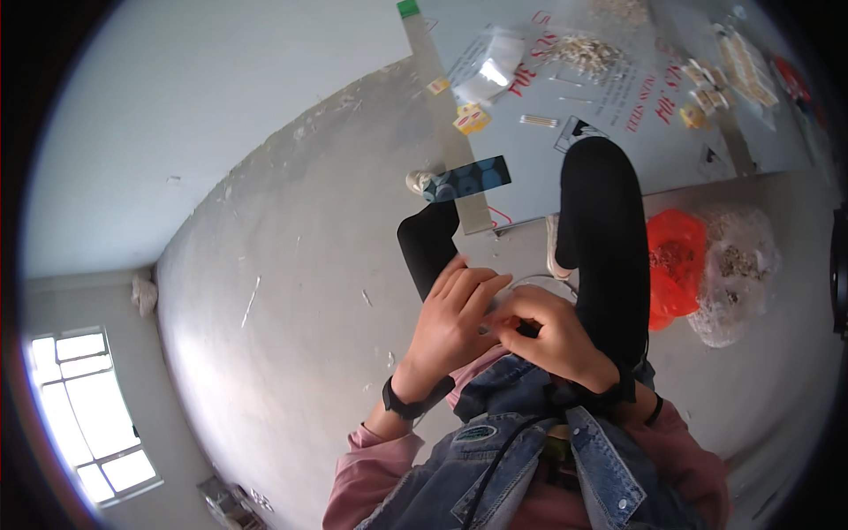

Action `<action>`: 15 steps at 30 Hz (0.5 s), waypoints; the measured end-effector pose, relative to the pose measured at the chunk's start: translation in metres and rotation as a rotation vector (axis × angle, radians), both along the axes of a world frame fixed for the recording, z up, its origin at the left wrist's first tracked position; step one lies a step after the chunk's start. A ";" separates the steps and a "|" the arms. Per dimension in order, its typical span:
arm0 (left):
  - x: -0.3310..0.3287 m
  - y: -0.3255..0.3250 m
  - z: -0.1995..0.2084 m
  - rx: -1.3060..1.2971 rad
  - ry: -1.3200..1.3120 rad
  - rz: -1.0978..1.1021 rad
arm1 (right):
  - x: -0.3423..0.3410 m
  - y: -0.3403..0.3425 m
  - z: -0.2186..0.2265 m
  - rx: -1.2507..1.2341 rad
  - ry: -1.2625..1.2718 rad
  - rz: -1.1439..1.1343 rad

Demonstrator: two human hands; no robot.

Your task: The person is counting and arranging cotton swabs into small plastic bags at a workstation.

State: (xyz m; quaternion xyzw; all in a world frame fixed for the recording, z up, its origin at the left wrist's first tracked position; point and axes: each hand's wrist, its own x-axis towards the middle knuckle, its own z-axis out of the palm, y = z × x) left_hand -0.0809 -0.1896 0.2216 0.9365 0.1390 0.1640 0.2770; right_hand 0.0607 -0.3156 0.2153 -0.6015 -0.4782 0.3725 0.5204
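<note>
Left hand (461, 307) and right hand (549, 325) curl close together, probably for fine control (whether they pinch anything, one cannot tell); a round, pale-rimmed object (549, 282) sits just beyond, and sticks (587, 55) lie heaped on the desk (530, 190), presumably within reach.

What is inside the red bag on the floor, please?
In the red bag, small dark bits show, too small to identify. Whatever lies deeper cannot be seen: the bits and the bag's sides cover it.
</note>
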 end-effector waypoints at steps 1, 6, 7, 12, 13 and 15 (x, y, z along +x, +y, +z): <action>0.001 0.004 -0.001 -0.153 0.025 -0.019 | 0.003 0.002 -0.004 0.004 -0.024 -0.026; 0.019 0.023 -0.010 -0.327 -0.084 -0.084 | 0.020 0.013 -0.012 -0.142 0.148 0.098; 0.021 0.028 -0.015 -0.264 -0.118 -0.161 | 0.022 0.016 -0.014 -0.153 0.155 0.107; 0.022 0.033 -0.029 -0.642 0.004 -0.082 | 0.030 0.022 -0.024 -0.257 0.231 0.061; 0.022 0.034 -0.028 -0.659 0.006 -0.079 | 0.032 0.023 -0.026 -0.274 0.235 0.061; 0.023 0.037 -0.027 -0.672 0.098 -0.065 | 0.036 0.025 -0.028 -0.139 0.028 0.094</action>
